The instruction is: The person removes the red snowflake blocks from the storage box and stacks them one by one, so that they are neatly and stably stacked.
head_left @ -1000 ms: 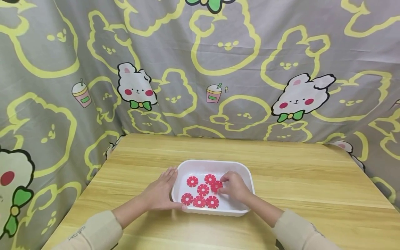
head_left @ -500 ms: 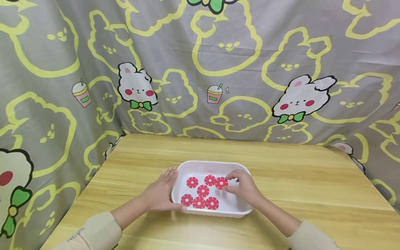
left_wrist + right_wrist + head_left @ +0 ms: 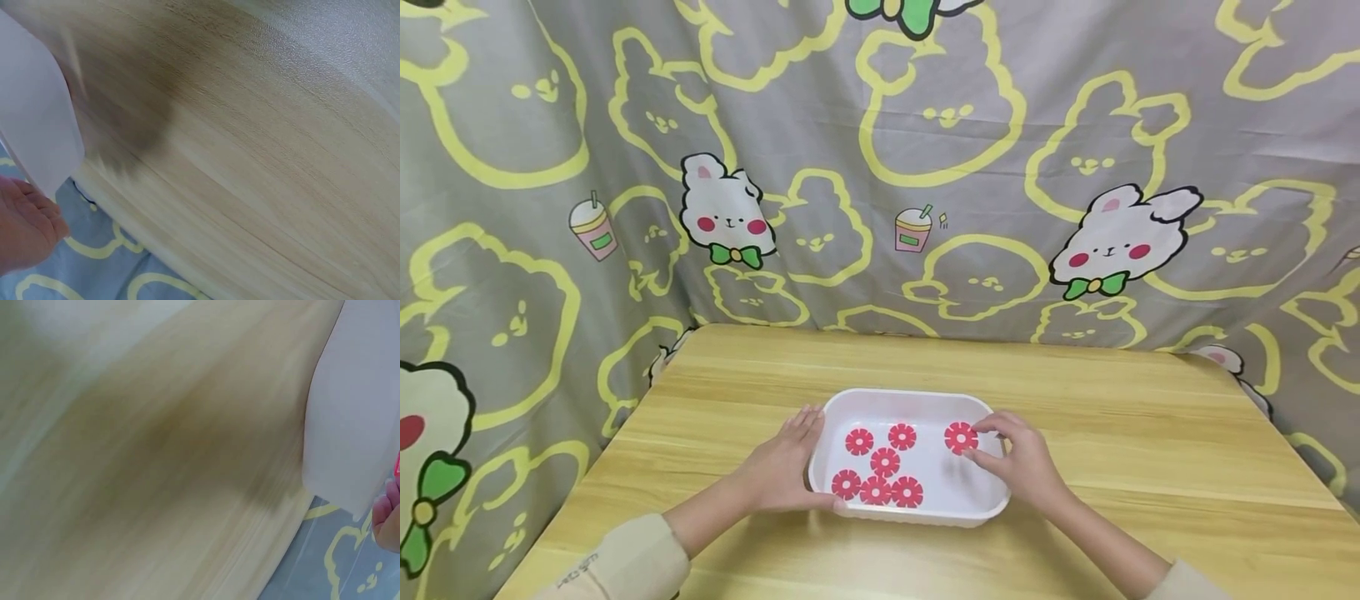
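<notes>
A white plastic tray (image 3: 925,516) stands on the table, holding several red slotted snowflake discs, flat and round with a hole in the middle. My left hand (image 3: 782,467) rests against the tray's left end, fingers stretched along that side and thumb on the front left corner of the rim. Over the tray's right part, my right hand (image 3: 1028,462) pinches one red snowflake disc (image 3: 961,438) between thumb and fingers. The other discs lie in the left half, among them a middle disc (image 3: 884,462). The left wrist view shows the tray's outer wall (image 3: 40,106) beside the left hand's fingers.
The wood-grain table (image 3: 1112,408) surrounds the tray. A grey curtain (image 3: 820,108) with yellow outlines and white rabbit faces hangs behind the table and along both sides.
My right hand has moved right with the pinched disc, from beside the back disc to the tray's right part. The left hand has stayed at the tray's left end.
</notes>
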{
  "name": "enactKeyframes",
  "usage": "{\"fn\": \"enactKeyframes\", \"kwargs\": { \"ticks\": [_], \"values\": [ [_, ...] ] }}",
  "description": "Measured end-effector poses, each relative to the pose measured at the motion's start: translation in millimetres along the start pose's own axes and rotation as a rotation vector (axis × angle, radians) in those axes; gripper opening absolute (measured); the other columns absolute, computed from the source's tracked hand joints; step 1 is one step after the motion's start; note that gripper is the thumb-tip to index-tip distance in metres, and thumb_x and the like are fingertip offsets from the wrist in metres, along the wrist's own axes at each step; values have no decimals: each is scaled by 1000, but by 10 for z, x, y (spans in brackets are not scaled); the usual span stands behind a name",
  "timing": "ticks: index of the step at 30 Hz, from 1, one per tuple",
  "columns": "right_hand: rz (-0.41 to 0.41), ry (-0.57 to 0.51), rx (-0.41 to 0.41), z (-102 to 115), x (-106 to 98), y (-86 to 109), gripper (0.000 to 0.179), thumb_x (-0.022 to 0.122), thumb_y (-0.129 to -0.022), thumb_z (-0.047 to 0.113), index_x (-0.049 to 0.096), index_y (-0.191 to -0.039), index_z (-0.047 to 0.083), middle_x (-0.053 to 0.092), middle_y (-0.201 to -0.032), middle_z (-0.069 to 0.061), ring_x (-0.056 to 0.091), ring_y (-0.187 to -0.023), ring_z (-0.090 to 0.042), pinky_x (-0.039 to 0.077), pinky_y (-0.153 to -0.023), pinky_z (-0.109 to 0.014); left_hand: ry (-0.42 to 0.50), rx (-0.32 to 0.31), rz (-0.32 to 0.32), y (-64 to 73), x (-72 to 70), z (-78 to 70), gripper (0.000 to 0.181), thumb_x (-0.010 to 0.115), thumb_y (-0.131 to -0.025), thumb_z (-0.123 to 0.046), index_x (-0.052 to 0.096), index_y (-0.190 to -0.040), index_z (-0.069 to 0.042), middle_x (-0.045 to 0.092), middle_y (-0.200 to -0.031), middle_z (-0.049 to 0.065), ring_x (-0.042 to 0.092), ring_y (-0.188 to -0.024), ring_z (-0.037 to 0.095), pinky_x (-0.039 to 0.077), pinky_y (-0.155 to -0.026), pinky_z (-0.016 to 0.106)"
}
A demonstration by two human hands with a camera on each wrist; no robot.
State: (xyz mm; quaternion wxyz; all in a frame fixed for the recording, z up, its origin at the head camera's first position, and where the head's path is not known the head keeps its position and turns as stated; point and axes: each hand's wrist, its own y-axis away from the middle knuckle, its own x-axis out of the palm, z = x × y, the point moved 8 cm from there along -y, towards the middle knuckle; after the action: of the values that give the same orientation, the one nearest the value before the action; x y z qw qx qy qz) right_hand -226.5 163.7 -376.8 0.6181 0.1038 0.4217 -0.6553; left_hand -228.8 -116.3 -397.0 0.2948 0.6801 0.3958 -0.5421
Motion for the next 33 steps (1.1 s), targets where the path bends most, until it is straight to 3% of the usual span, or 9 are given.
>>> {"fn": "enactKeyframes", "kwargs": {
  "ticks": [6,13,19,23,33],
  "values": [
    [-109,20,-39,-40,-167,93,27,83,-61,4,70,-84,7,68,-87,-1,60,-83,-17,52,-69,-26,-12,5,-5,9,9,-3,119,61,-64,-75,29,-140,10,26,-148,27,25,-139,39,27,-113,45],
    [-204,53,-54,-144,-318,181,30,83,-59,0,70,-86,2,68,-85,-5,57,-81,-8,45,-71,-9,-15,11,-2,11,12,-12,118,61,-65,-74,29,-139,12,26,-147,28,26,-138,40,28,-112,46],
    [-289,39,-37,-259,-435,265,31,81,-57,-4,69,-86,-2,68,-85,-10,48,-85,11,41,-72,-5,-18,-2,6,8,12,-11,119,60,-64,-76,29,-140,10,26,-148,27,25,-139,39,27,-113,45],
    [-327,23,-8,-348,-495,321,31,81,-58,-5,69,-87,-4,67,-86,-12,42,-88,18,41,-73,-4,-18,2,1,8,7,-9,119,60,-64,-76,29,-140,10,26,-148,27,25,-139,39,28,-113,45],
    [-336,55,48,-585,-542,490,29,81,-59,-4,68,-84,-2,67,-84,-14,40,-85,20,40,-72,-1,-26,-7,-1,2,-3,-2,120,58,-64,-77,27,-142,8,26,-149,26,24,-139,38,28,-113,44]
  ]
}}
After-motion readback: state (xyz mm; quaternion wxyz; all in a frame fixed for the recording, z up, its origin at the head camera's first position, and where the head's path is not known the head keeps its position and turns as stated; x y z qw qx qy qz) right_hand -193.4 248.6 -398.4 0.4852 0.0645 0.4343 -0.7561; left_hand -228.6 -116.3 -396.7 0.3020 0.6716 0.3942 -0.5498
